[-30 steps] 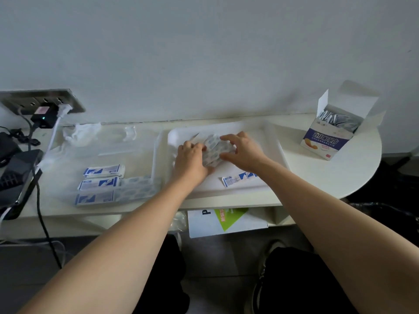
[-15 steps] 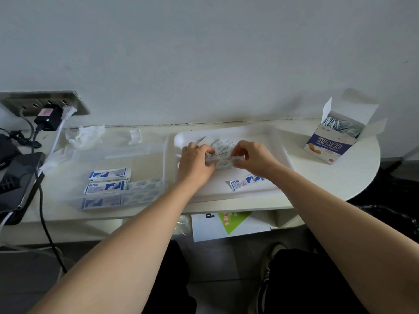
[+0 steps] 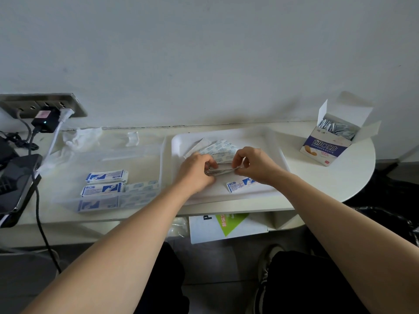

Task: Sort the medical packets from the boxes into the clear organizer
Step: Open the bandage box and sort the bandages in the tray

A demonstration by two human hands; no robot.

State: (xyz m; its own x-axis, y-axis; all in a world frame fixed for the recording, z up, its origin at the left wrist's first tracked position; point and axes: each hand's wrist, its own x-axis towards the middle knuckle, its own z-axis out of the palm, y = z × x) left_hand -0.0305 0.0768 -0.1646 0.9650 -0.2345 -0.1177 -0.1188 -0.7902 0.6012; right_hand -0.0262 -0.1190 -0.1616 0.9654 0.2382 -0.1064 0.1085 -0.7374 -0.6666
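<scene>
Medical packets (image 3: 223, 171) — a thin stack, held edge-on between both hands just above the white tray (image 3: 179, 141).

Head view, the only one: left hand (image 3: 196, 171) is curled round the stack's left end. Right hand (image 3: 256, 165) pinches the right end with thumb and fingertips. Both are grasping, neither slack. More loose packets (image 3: 221, 146) lie fanned on the tray behind the hands, with one blue-print packet (image 3: 241, 184) by the right wrist. Clear organizer (image 3: 145, 155) sits just left of the tray, with three blue-print bundles (image 3: 105, 177) in its near part. Open box (image 3: 333, 143) is far right, silvery packets inside.

Risk, my call — the stack is held only at its ends, so it could fan out or shed packets on the carry left. The organizer's clear walls are hard to see, so a wrong-compartment drop is possible.
</scene>
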